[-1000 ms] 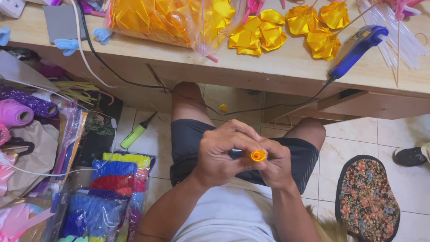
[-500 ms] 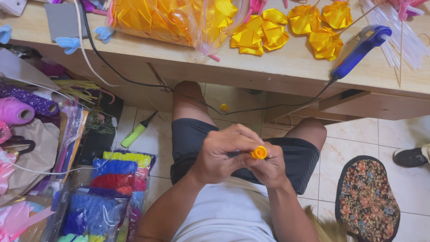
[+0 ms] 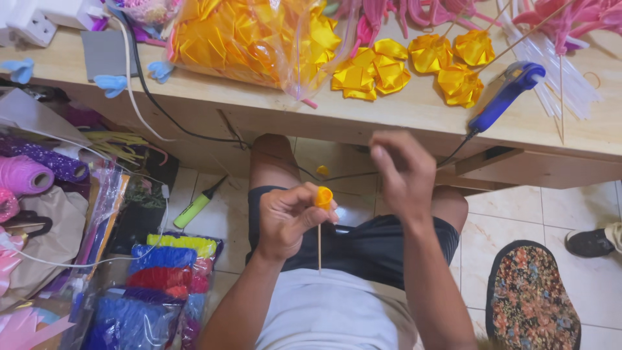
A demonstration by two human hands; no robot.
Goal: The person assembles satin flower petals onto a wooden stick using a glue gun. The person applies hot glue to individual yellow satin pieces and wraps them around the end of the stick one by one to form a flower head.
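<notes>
Head view, looking down at a seated person's lap. The left hand is clenched around a thin stick, pinching a small orange bud at its top between thumb and fingers. The right hand is raised just beyond and to the right of the bud, apart from it, fingers loosely curled and holding nothing. Farther ahead of both hands, the wooden surface carries yellow ribbon flowers, a bag of yellow ribbon and a blue glue gun.
</notes>
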